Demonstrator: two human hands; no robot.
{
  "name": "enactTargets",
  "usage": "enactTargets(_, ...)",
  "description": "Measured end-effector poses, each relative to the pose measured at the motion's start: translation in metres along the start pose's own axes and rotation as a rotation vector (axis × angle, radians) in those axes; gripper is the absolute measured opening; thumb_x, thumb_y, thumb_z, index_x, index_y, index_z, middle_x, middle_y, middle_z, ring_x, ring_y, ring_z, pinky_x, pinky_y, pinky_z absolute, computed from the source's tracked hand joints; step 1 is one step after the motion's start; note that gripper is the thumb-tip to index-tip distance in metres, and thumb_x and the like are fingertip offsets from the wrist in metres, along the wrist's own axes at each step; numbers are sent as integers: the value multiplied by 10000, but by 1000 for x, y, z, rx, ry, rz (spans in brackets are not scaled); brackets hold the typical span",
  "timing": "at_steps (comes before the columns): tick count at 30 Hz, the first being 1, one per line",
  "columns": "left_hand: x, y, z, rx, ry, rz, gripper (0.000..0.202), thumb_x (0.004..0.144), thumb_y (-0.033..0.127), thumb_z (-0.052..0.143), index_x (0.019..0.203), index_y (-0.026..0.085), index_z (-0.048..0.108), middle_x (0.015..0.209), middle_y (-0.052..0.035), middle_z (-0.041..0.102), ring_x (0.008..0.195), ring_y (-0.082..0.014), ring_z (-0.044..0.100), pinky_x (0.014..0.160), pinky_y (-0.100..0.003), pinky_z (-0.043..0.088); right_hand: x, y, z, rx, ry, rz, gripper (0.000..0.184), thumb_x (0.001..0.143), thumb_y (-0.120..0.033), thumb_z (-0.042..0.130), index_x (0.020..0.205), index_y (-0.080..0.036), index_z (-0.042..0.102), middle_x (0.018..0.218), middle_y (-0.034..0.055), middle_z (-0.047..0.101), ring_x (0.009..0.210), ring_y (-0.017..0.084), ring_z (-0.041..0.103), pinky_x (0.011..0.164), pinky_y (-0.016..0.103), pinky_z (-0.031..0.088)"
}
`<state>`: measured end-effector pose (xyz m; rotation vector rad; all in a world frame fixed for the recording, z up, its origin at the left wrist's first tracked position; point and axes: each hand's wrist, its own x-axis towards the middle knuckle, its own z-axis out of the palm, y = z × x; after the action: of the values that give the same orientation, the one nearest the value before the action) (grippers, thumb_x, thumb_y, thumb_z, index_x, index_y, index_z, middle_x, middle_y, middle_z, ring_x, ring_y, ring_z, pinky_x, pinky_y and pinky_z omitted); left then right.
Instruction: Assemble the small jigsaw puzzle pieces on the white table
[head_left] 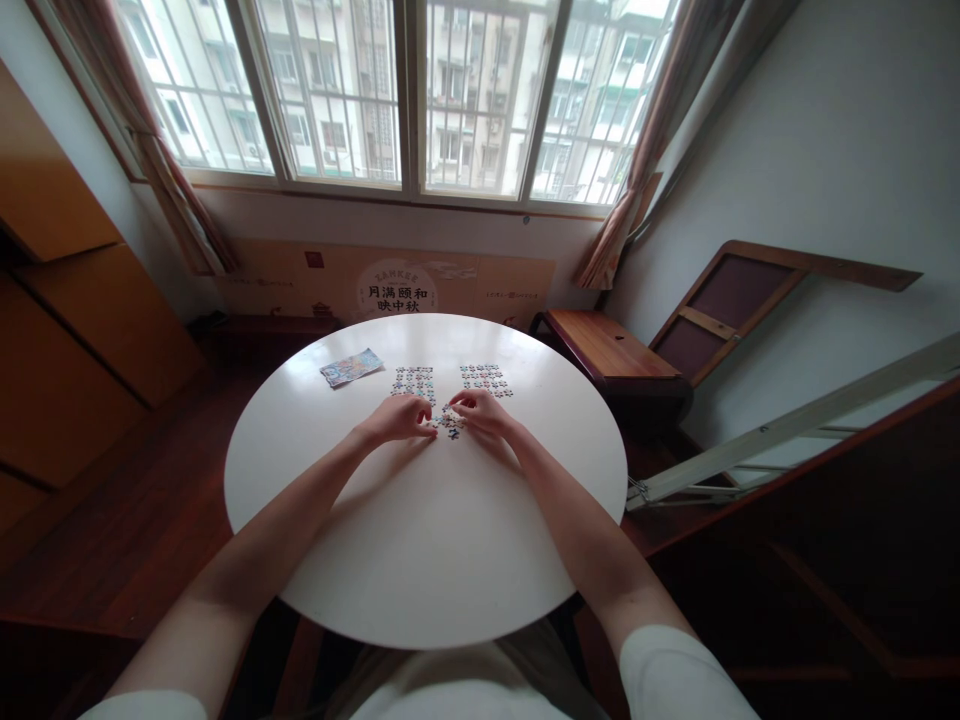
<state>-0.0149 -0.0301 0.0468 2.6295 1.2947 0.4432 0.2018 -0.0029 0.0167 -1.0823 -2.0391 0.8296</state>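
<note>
Small jigsaw pieces [451, 423] lie in a loose pile on the round white table [450, 540]. My left hand [399, 419] rests at the left side of the pile, fingers curved, with a gap between thumb and index finger. From the right, my right hand [482, 411] reaches over the pile's far edge, its fingertips pinched on a puzzle piece [447, 407]. Beyond my left hand, pieces stand in spaced rows as a left group [414, 378]. A right group [481, 376] is laid out likewise behind my right hand.
A colourful picture sheet [352, 368] lies at the table's far left. Past the right edge stands a wooden-topped bench [611, 343], with a white ladder-like frame [795, 430] leaning nearby. A printed cardboard panel [480, 270] is under the window. Orange cabinets [75, 340] flank the left.
</note>
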Motion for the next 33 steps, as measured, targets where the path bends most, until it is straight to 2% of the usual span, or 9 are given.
enactTargets(5, 2, 3, 7, -32, 33, -49, 225, 682, 419, 624, 716, 201, 667, 702, -2, 653, 636, -135, 560, 562, -216, 346, -1, -1, 1, 25, -19, 21, 233, 740, -279, 566, 870, -128, 686, 628, 22, 623, 545, 102, 529, 520, 206, 382)
enactTargets(17, 7, -6, 16, -268, -8, -129, 236, 643, 412, 647, 714, 188, 672, 730, -2, 657, 651, -136, 577, 576, -214, 394, 0, 1, 0, 22, -26, 41, 252, 750, -295, 566, 898, -128, 684, 675, 31, 636, 569, 105, 553, 531, 206, 402)
enactTargets(24, 7, -7, 18, -487, -61, -93, 263, 643, 399, 670, 708, 147, 633, 695, -10, 645, 524, -97, 565, 504, -198, 413, 2, 3, -1, 44, 44, 11, 249, 744, -302, 584, 893, -129, 684, 680, 41, 642, 611, 120, 566, 561, 219, 416)
enactTargets(26, 7, -4, 22, -522, -7, -76, 260, 680, 394, 647, 715, 139, 616, 695, -12, 637, 496, -87, 560, 487, -195, 418, 3, 1, 0, 106, 57, 4, 254, 743, -317, 589, 884, -127, 681, 692, 48, 646, 640, 133, 585, 591, 234, 431)
enactTargets(29, 9, 5, 30, -534, 187, -79, 282, 776, 408, 566, 777, 127, 598, 725, -29, 620, 494, -85, 565, 458, -191, 418, 3, -1, 1, 180, 54, 0, 279, 744, -373, 594, 852, -129, 676, 701, 52, 650, 648, 141, 594, 611, 247, 438)
enactTargets(31, 9, 13, 35, -454, 348, -68, 277, 814, 398, 532, 784, 131, 598, 800, -48, 612, 542, -85, 574, 501, -202, 441, 3, -3, 1, 187, 48, -6, 309, 746, -424, 590, 812, -134, 676, 691, 48, 650, 638, 137, 585, 609, 245, 430)
enactTargets(33, 7, 21, 38, -359, 431, -34, 261, 838, 378, 513, 780, 141, 605, 834, -51, 597, 600, -88, 577, 561, -211, 453, 2, -4, 2, 179, 44, -4, 347, 749, -470, 578, 750, -136, 673, 675, 44, 646, 629, 131, 572, 601, 238, 417)
